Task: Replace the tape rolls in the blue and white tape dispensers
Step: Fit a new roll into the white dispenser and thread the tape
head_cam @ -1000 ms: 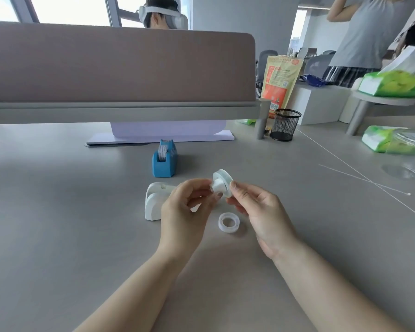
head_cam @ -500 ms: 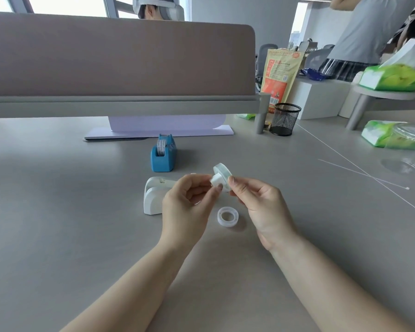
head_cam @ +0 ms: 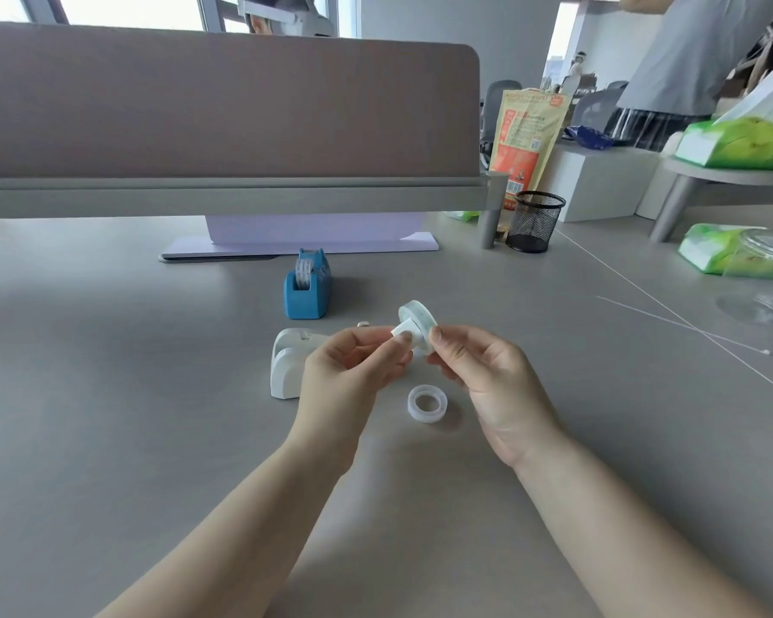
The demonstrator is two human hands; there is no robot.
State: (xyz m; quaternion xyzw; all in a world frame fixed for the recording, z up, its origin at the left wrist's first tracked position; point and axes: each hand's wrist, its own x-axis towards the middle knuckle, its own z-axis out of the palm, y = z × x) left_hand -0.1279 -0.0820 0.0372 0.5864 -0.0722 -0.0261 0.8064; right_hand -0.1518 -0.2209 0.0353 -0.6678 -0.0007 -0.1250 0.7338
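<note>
A tape roll [head_cam: 420,318] mounted on a white hub [head_cam: 402,333] is held above the desk [head_cam: 108,417] between two hands. The left hand [head_cam: 344,381] pinches the hub's end, and the right hand [head_cam: 487,376] pinches the roll's rim between thumb and fingers. Just below them, a spare clear roll [head_cam: 427,403] lies flat on the desk. The white tape dispenser [head_cam: 286,368] stands behind the left hand, partly hidden by it. Farther back, the blue tape dispenser [head_cam: 308,292] stands upright with a roll seated in it. A black mesh cup [head_cam: 534,221] sits beside the foot of a brown divider panel [head_cam: 224,104].
</note>
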